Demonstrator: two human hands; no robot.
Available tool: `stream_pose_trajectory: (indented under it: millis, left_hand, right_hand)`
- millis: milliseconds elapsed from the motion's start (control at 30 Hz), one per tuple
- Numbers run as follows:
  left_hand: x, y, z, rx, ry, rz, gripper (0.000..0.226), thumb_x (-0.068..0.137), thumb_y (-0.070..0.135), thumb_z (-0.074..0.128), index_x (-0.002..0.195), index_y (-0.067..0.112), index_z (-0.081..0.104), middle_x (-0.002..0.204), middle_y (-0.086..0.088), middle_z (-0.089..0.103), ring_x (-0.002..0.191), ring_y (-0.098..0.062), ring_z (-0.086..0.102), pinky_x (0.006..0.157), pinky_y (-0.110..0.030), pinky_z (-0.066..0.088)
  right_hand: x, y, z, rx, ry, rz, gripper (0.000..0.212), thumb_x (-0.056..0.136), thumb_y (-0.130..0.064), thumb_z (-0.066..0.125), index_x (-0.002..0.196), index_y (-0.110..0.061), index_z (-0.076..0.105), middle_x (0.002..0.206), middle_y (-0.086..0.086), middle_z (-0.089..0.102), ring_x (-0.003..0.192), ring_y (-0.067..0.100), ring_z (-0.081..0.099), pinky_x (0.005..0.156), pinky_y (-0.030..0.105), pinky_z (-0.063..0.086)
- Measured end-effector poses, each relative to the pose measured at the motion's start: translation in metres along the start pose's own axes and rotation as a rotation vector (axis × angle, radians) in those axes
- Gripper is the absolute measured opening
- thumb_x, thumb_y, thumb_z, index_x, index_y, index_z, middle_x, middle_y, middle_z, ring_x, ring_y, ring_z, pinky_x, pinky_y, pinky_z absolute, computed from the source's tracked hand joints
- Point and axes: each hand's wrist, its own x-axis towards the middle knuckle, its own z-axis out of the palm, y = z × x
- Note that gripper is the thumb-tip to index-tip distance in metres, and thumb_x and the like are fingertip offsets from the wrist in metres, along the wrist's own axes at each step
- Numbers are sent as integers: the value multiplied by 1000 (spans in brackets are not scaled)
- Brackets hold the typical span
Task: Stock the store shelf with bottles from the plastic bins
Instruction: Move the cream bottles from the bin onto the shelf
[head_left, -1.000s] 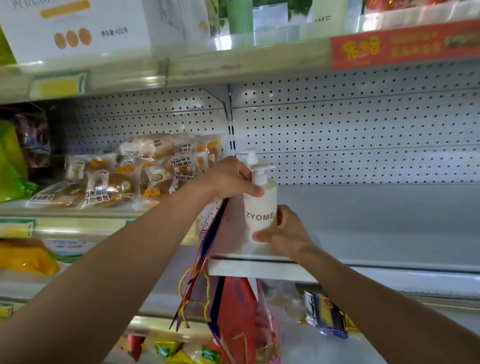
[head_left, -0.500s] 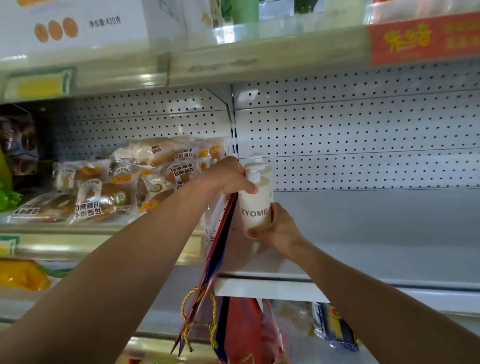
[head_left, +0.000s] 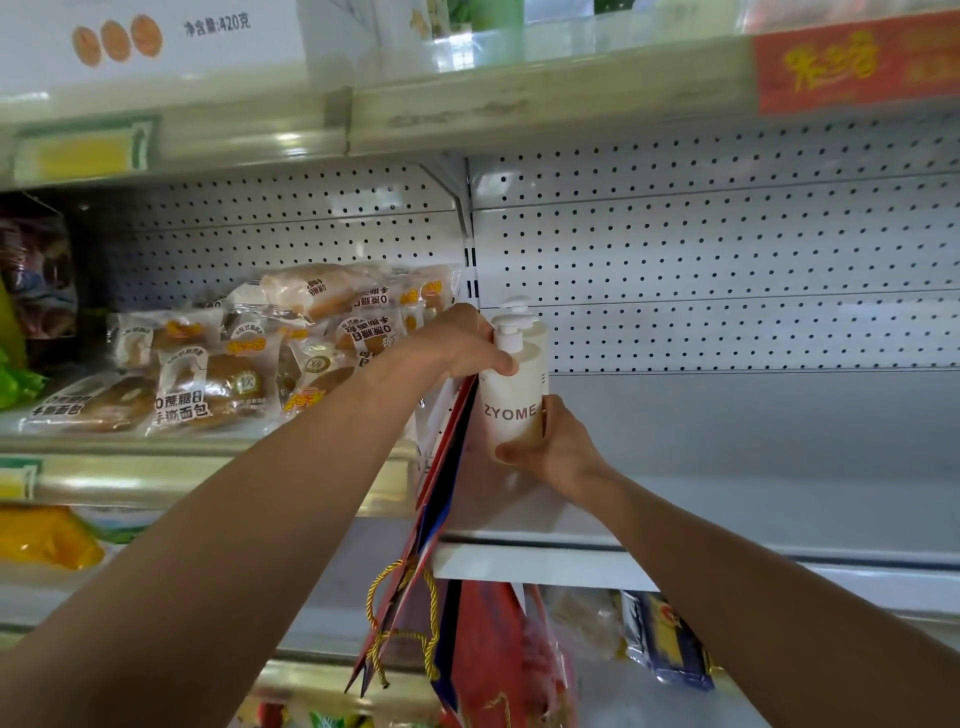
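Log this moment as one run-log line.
left hand: grips pump bottle top | right hand: grips its base | shelf: bottle at left end

Shelf (head_left: 727, 499) bare to the right of the pump bottle (head_left: 511, 405) I'm holding, open reach to the pegboard back (head_left: 727, 270). Left blocked: gift bags (head_left: 441, 467) hang touching the bottle, bread packs (head_left: 218, 364) piled beyond. Second pump bottle (head_left: 535, 353) just behind. Upper shelf (head_left: 519, 104) caps headroom.
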Motion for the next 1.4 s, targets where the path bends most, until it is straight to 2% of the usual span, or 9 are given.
stream_pose_trajectory:
  millis: [167,300,467,633,767,967,1100,1267,1400]
  left_hand:
    - [-10,2,4,-38,29,-38,54,77,28,77,124,10,59,122,-5,63,108,-22,60,98,-37,48]
    - [-31,2,5,-14,135,-42,61,82,26,73,136,13,47,134,-4,54,118,-20,54,89,-26,43]
    - [-84,11,24,-135,277,90,34,85,26,71,116,15,63,112,0,67,102,-14,62,97,-36,50]
    - [-142,28,75,-116,306,143,24,85,34,69,107,23,68,99,6,72,89,-13,66,87,-37,54]
    - [-191,41,131,-129,241,164,18,86,37,67,102,29,68,87,13,71,75,-7,66,80,-35,55]
    - [-240,42,219,-162,38,80,22,90,35,64,109,25,68,91,16,69,79,-3,66,79,-30,55]
    - [-263,37,280,-147,-76,48,21,88,33,66,106,22,70,93,9,71,77,-2,63,74,-22,48]
    - [-274,27,352,-150,-254,-56,26,87,34,67,109,21,69,104,4,72,92,-11,65,87,-30,51]
    - [-275,16,410,-117,-381,-102,21,86,34,65,104,23,68,106,6,70,99,-13,64,85,-25,47]
  right_hand:
    - [-9,4,-10,-123,-7,-31,69,77,-17,76,136,-13,40,131,7,53,118,23,53,99,41,47]
    - [-27,13,-26,-233,35,-116,65,84,-20,70,141,-13,38,134,7,52,123,20,50,102,39,44]
    - [-69,26,-56,-400,74,-265,39,91,-29,63,127,-19,54,116,-4,62,96,6,54,83,24,45]
    - [-124,46,-91,-543,108,-356,30,93,-28,58,122,-22,59,110,-7,65,97,9,60,81,24,44]
    - [-174,72,-114,-571,133,-387,24,92,-26,58,115,-23,63,105,-9,66,92,10,61,75,25,43]
    - [-239,131,-134,-539,85,-270,21,90,-23,59,110,-23,65,105,-8,66,94,12,62,77,29,48]
    - [-273,183,-140,-500,30,-141,19,91,-25,59,109,-25,64,102,-9,65,91,11,59,75,27,46]
    - [-299,251,-137,-491,-67,89,25,90,-29,60,115,-28,61,110,-10,62,97,9,60,84,29,48]
    - [-311,311,-129,-534,-113,252,25,89,-30,60,114,-26,60,115,-7,61,105,14,59,84,28,46]
